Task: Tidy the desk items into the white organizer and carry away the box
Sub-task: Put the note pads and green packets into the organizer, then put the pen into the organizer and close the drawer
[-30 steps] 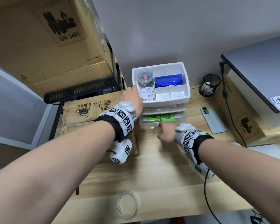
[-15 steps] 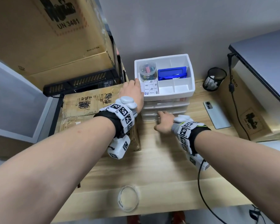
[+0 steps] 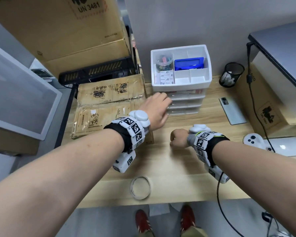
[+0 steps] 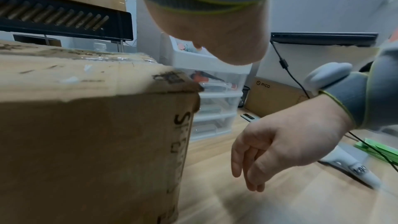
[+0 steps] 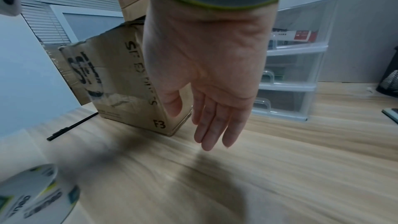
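Note:
The white organizer (image 3: 181,82) stands at the back of the desk, its clear drawers (image 5: 295,67) all pushed in. Its top tray holds a jar of clips, small labelled boxes and a blue case (image 3: 189,63). The taped cardboard box (image 3: 108,103) sits just left of it. My left hand (image 3: 164,103) hovers between the box's right corner and the drawer fronts, fingers relaxed, holding nothing. My right hand (image 5: 211,125) hangs over the bare desk in front of the organizer, fingers straight and pointing down, empty. The left wrist view shows only my left palm (image 4: 215,43).
A roll of clear tape (image 3: 140,187) lies near the desk's front edge. A phone (image 3: 232,110), a mesh cup (image 3: 231,74), a laptop on a carton (image 3: 280,48) and a white controller (image 3: 253,140) fill the right. Big cartons (image 3: 58,28) stack at back left.
The bottom drawer, open with green items a second ago, is now pushed in. Both hands have come off the organizer; the right one has drawn back toward me.

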The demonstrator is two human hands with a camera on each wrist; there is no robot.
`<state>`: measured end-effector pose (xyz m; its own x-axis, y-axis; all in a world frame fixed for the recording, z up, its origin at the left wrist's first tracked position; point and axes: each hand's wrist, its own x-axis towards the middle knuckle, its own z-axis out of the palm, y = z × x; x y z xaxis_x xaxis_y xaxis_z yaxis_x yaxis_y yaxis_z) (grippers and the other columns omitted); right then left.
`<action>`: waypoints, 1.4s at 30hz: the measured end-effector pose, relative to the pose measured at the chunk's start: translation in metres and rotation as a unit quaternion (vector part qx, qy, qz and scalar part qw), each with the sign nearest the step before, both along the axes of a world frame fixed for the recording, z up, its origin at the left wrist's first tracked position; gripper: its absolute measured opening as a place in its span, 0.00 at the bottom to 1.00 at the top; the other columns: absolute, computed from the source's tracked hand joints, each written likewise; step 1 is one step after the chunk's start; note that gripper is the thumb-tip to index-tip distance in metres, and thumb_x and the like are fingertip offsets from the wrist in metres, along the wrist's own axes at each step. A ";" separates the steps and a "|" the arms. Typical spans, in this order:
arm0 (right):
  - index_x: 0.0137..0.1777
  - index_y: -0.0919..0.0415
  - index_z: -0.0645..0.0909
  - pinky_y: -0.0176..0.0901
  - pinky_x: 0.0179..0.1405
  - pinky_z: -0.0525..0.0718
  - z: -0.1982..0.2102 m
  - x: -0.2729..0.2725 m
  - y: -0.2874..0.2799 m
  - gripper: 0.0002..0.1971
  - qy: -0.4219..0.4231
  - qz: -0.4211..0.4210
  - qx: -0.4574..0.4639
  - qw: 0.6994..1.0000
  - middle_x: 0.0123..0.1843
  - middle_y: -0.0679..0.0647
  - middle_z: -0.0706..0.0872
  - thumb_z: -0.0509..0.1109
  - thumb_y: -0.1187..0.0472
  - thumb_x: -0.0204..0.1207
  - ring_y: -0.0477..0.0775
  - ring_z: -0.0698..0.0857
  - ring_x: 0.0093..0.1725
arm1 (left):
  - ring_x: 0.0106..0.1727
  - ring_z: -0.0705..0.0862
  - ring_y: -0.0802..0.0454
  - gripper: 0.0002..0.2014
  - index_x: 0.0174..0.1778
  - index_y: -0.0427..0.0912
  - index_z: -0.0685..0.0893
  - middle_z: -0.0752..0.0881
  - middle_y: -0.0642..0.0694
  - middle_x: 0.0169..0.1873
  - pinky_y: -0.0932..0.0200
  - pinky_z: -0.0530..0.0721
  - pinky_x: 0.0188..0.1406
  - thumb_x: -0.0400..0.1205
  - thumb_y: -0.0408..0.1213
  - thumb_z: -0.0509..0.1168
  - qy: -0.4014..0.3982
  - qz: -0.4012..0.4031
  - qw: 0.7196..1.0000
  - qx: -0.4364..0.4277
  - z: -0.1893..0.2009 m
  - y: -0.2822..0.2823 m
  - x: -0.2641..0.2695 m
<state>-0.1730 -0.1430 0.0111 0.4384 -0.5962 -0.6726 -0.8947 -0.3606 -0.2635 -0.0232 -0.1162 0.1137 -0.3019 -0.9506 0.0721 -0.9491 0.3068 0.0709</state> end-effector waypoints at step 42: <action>0.53 0.61 0.85 0.46 0.44 0.85 -0.059 0.066 0.139 0.14 0.012 0.040 0.004 0.999 0.50 0.59 0.89 0.68 0.54 0.73 0.60 0.87 0.48 | 0.60 0.85 0.36 0.24 0.74 0.28 0.62 0.83 0.30 0.62 0.46 0.82 0.59 0.84 0.28 0.63 -0.009 0.563 0.768 0.304 -0.177 0.216 0.177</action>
<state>-0.1074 -0.0037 -0.0481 0.4681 -0.5538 -0.6886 -0.8691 -0.4295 -0.2454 0.1538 0.1000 -0.0629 0.7410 -0.4654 -0.4840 -0.5905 -0.7948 -0.1398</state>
